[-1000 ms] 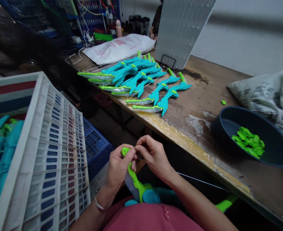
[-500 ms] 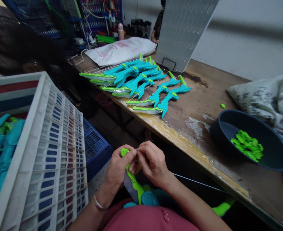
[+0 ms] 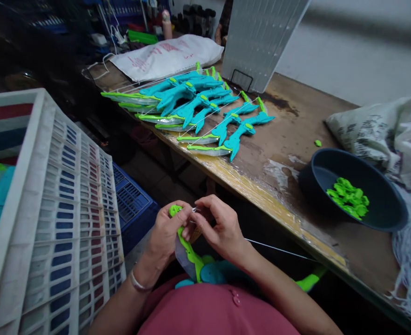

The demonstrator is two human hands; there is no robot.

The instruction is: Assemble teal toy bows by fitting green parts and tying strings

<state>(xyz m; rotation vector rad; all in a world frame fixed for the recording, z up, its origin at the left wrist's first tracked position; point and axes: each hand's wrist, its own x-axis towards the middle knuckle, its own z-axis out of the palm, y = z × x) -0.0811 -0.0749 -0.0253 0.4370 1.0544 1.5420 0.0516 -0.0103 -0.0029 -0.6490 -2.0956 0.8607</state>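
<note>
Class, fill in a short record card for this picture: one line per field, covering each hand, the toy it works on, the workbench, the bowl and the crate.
Left hand: left hand grips the green tip of the toy bow in the lap.
Right hand: right hand pinches the thin string at that tip.
Workbench: wooden table bearing a row of finished bows.
Bowl: dark bowl holding small green parts.
Crate: white crate at the person's left.
Other person: a hand beyond the white sack.
</note>
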